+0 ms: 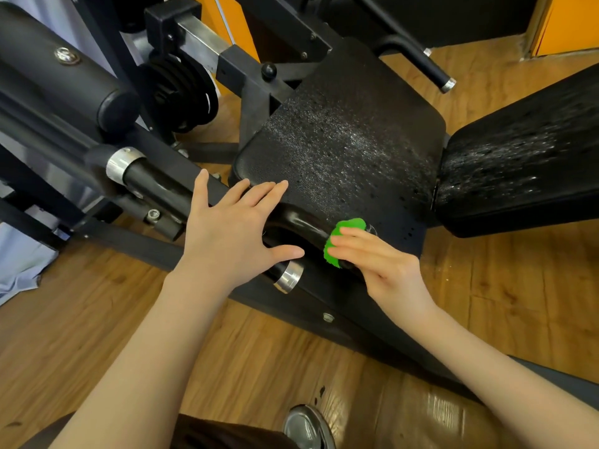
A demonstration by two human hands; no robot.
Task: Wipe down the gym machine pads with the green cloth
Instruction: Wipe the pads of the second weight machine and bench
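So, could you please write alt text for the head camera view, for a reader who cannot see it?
The person's right hand presses a green cloth against a black curved handle at the near edge of a gym machine's seat pad, while the left hand rests open beside it. Both the seat pad and the back pad glisten with fine droplets above a wooden floor.

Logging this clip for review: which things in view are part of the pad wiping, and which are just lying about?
In the job:
- green cloth, under the right hand
- seat pad, speckled with droplets
- back pad, also speckled
- left hand, spread on the seat pad's edge

Lying about:
- weight plates
- pale blue fabric on the floor
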